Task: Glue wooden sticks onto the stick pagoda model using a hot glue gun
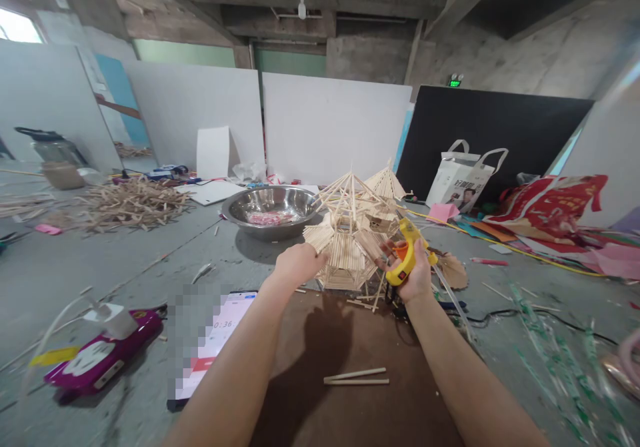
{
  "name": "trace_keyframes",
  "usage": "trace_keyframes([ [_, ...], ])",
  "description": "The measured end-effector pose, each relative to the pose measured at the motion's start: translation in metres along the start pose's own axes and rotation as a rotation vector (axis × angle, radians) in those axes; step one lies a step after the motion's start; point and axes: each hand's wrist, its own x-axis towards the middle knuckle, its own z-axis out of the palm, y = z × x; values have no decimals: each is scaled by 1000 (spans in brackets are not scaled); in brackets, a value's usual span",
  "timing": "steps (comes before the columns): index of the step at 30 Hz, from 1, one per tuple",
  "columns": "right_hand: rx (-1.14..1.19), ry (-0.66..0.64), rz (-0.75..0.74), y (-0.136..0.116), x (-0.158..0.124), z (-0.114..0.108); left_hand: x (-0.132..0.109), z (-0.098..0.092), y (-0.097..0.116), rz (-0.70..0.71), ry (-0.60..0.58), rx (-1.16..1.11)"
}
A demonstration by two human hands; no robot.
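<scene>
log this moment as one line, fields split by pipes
left hand: at stick model's edge | right hand: holding yellow glue gun | brown board: two loose sticks

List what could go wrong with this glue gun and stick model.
The yellow glue gun in the right hand is close to the stick model; a bump might knock thin sticks loose. The left hand is at the model's edge, so pressing hard could bend it.

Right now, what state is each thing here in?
Stick model: upright, with gaps up top.
Glue gun: held, clear glue stick protruding.
Right hand: gripping glue gun.
Left hand: at stick model's side.
Phone: screen lit.
Metal basin: upright, uncovered.
Power strip: white charger plugged in.
White bag: standing.
Exit sign: lit green.
</scene>
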Motion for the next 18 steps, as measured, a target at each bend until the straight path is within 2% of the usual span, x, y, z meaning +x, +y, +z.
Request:
trace_keyframes([
  [3, -23, 10, 3, 1, -1, 1, 5, 1, -7, -52, 16, -2],
  [8, -67, 192, -65, 0, 6, -9, 13, 6, -15, -93, 65, -20],
  [10, -61, 227, -59, 0, 10, -15, 14, 7, -16, -100, 70, -31],
  [13, -41, 239, -21, 3, 17, -18, 15, 9, -17, -91, 77, -42],
  [18, -26, 171, 38, 8, 26, -11, 17, 11, -20, -70, 79, -66],
])
